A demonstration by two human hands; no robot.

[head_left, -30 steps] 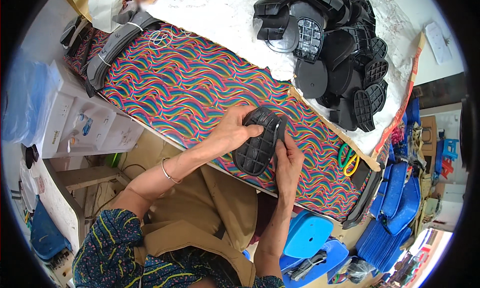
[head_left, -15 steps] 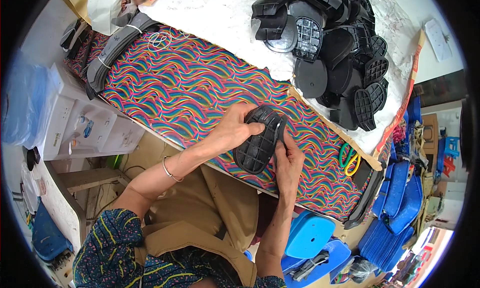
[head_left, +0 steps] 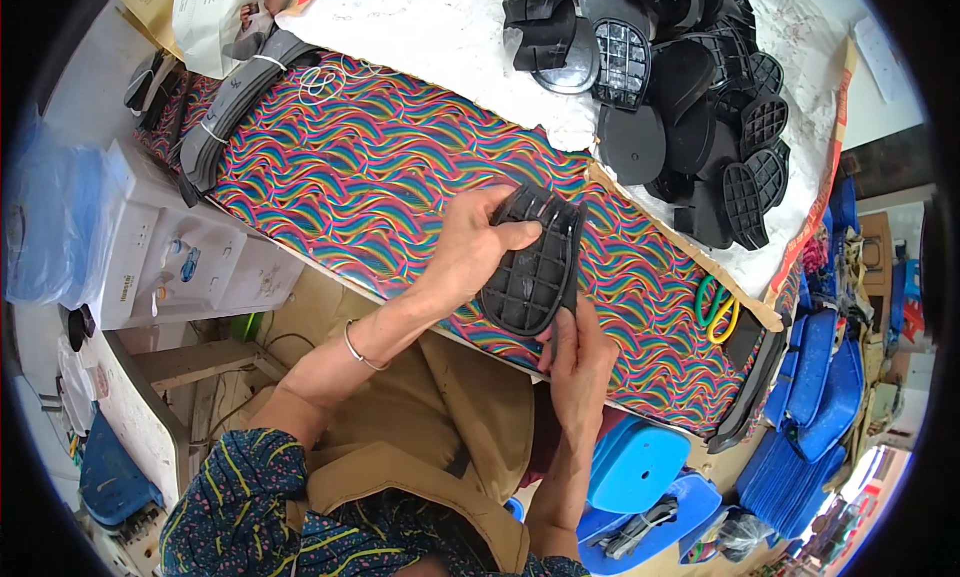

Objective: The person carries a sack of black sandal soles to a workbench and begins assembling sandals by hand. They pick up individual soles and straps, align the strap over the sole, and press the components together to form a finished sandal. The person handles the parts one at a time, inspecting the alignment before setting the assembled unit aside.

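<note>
A black rubber heel piece (head_left: 525,287) with a raised grid is held over the near part of the patterned tabletop, grid side up. My left hand (head_left: 468,245) grips its upper left edge, with the thumb lying across the grid and the other fingers hidden beneath. At its lower right edge, my right hand (head_left: 583,362) is closed in a pinch, thumb against a narrow dark edge. Whether that edge is part of the heel piece or a separate strip, I cannot tell.
Many similar black heel pieces (head_left: 632,145) lie heaped on white sheeting (head_left: 430,27) at the far right. Scissors with green and yellow handles (head_left: 722,320) rest near the right end. A tied bundle of grey strips (head_left: 235,102) lies far left. A blue stool (head_left: 640,467) stands below.
My right hand has slid down along the heel piece's right edge to its lower corner. The left hand keeps its hold, and the piece has tilted slightly.
</note>
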